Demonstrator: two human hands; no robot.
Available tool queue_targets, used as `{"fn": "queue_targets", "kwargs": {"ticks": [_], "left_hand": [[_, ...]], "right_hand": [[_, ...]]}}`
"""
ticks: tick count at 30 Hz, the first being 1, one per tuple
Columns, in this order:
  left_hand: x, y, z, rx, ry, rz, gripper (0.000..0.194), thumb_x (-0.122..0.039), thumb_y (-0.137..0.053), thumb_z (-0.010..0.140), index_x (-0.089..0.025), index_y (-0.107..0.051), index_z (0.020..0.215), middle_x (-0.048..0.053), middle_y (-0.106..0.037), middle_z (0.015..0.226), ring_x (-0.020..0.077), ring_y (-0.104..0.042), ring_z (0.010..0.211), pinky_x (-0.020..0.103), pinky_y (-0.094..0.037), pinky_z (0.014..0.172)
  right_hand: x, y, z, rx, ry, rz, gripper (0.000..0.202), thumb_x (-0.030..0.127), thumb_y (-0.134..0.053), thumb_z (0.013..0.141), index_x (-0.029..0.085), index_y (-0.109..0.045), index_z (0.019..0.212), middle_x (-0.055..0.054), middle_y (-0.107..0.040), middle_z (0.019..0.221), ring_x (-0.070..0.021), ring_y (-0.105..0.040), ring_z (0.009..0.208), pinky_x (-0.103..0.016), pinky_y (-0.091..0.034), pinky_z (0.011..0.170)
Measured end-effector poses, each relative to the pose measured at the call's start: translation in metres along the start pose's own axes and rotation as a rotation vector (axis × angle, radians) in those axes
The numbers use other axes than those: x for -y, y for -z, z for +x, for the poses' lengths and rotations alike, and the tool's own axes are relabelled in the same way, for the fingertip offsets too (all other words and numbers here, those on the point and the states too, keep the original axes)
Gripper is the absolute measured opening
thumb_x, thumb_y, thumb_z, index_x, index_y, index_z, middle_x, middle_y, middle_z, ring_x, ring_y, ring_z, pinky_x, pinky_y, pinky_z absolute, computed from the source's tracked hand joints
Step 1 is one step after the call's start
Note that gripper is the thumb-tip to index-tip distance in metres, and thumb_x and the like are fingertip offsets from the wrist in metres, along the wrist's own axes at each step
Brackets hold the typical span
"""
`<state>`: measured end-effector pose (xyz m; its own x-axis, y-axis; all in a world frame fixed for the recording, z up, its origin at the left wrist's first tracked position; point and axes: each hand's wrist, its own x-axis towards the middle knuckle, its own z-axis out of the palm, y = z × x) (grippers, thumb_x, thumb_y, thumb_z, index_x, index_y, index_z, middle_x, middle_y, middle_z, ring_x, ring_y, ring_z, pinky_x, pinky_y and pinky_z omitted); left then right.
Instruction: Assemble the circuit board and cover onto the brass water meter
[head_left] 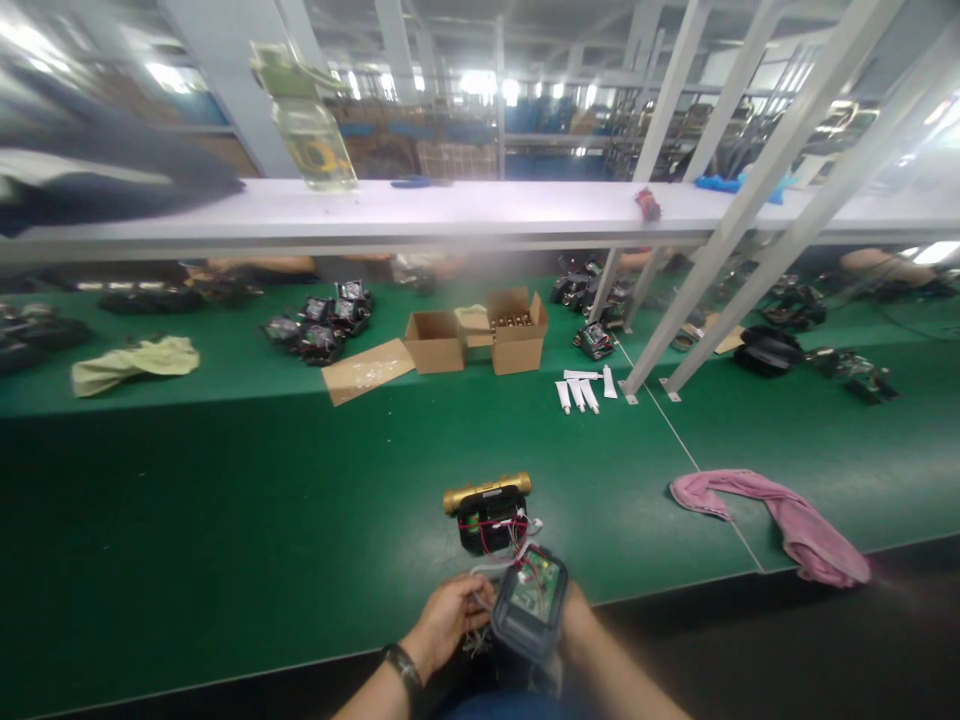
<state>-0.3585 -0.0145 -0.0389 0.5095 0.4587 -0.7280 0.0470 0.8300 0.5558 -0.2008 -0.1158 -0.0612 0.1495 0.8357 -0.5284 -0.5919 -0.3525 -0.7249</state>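
Note:
A dark housing (pixel 530 603) with a green circuit board is tilted up at the table's front edge. My right hand (pixel 576 622) grips it from the right side, its fingers mostly hidden behind it. On the left, my left hand (pixel 451 618) has its fingers closed on a grey cable (pixel 482 598) beside the housing. Thin wires run from the board to an open black case (pixel 493 521) lying on the green table. A brass pipe (pixel 487 492) lies along the far side of that case.
Pink cloth (pixel 787 515) lies at the right. White tubes (pixel 581 390), two cardboard boxes (pixel 517 345) and clusters of black units (pixel 322 320) stand farther back. A white shelf (pixel 465 208) on slanted metal posts crosses above. Other people's arms show beyond.

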Motion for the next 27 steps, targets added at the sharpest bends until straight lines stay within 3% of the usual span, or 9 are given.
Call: {"fn": "queue_targets", "kwargs": {"ticks": [3,5,9,12,15,18,21,24,27], "left_hand": [[-0.011,0.011,0.003,0.118,-0.113,0.304,0.023,-0.033,-0.057,0.077,-0.010,-0.059,0.074,0.007,-0.060,0.068,0.0168,-0.057,0.069,0.026,-0.044,0.065],[-0.019,0.014,0.008,0.135,-0.178,0.452,0.028,-0.040,-0.057,0.078,-0.012,-0.059,0.079,0.005,-0.059,0.069,0.0146,-0.055,0.065,0.025,-0.043,0.063],[-0.028,0.016,0.014,0.135,-0.246,0.525,0.034,-0.044,-0.061,0.074,-0.013,-0.059,0.087,0.004,-0.059,0.078,0.0145,-0.054,0.072,0.025,-0.043,0.068],[-0.023,0.019,0.013,0.157,-0.305,0.590,0.036,-0.047,-0.059,0.075,-0.013,-0.060,0.087,0.006,-0.059,0.083,0.0164,-0.054,0.079,0.026,-0.043,0.073],[-0.017,0.018,0.009,0.176,-0.364,0.676,0.039,-0.049,-0.049,0.081,-0.014,-0.060,0.093,0.006,-0.060,0.086,0.0179,-0.054,0.082,0.027,-0.043,0.073],[-0.020,0.010,0.003,0.121,-0.496,0.813,0.035,-0.045,-0.045,0.084,-0.014,-0.061,0.090,0.005,-0.059,0.083,0.0178,-0.053,0.079,0.026,-0.041,0.071],[-0.028,-0.002,-0.003,0.040,-0.645,0.935,0.031,-0.041,-0.044,0.085,-0.015,-0.060,0.078,0.004,-0.058,0.078,0.0177,-0.051,0.076,0.025,-0.037,0.069],[-0.034,-0.009,-0.005,-0.005,-0.694,0.952,0.029,-0.038,-0.042,0.086,-0.017,-0.058,0.075,0.004,-0.057,0.077,0.0179,-0.050,0.074,0.024,-0.035,0.068],[-0.033,-0.013,-0.006,-0.053,-0.701,0.935,0.028,-0.036,-0.042,0.087,-0.018,-0.058,0.072,0.004,-0.057,0.075,0.0190,-0.050,0.073,0.025,-0.035,0.067]], "right_hand": [[0.013,0.023,0.010,-0.038,0.051,-0.067,0.040,0.044,-0.063,0.068,0.012,-0.066,0.091,-0.010,-0.069,0.088,-0.0231,-0.063,0.080,-0.038,-0.047,0.078],[0.023,0.034,0.018,-0.029,0.123,-0.139,0.041,0.042,-0.068,0.063,0.014,-0.066,0.093,-0.008,-0.069,0.091,-0.0227,-0.063,0.083,-0.038,-0.045,0.082],[0.039,0.040,0.032,0.134,0.141,-0.275,0.042,0.039,-0.074,0.055,0.016,-0.067,0.090,-0.008,-0.069,0.092,-0.0233,-0.061,0.087,-0.040,-0.042,0.085],[0.045,0.039,0.035,0.277,0.089,-0.374,0.039,0.037,-0.071,0.059,0.017,-0.067,0.093,-0.007,-0.068,0.095,-0.0224,-0.060,0.088,-0.038,-0.043,0.083],[0.051,0.043,0.036,0.271,0.078,-0.431,0.033,0.036,-0.067,0.064,0.016,-0.068,0.090,-0.005,-0.068,0.088,-0.0186,-0.059,0.080,-0.034,-0.043,0.078],[0.063,0.049,0.039,0.220,0.076,-0.499,0.026,0.031,-0.068,0.060,0.015,-0.067,0.081,-0.003,-0.066,0.077,-0.0149,-0.057,0.070,-0.031,-0.043,0.073],[0.072,0.050,0.040,0.270,0.101,-0.549,0.025,0.027,-0.069,0.059,0.015,-0.067,0.080,-0.003,-0.066,0.079,-0.0151,-0.057,0.072,-0.030,-0.043,0.074],[0.068,0.047,0.039,0.301,0.165,-0.573,0.024,0.028,-0.068,0.060,0.016,-0.067,0.081,-0.003,-0.067,0.081,-0.0163,-0.058,0.074,-0.030,-0.043,0.074],[0.057,0.044,0.039,0.239,0.254,-0.617,0.020,0.033,-0.065,0.065,0.016,-0.067,0.076,-0.003,-0.066,0.079,-0.0171,-0.058,0.073,-0.030,-0.044,0.072]]}}
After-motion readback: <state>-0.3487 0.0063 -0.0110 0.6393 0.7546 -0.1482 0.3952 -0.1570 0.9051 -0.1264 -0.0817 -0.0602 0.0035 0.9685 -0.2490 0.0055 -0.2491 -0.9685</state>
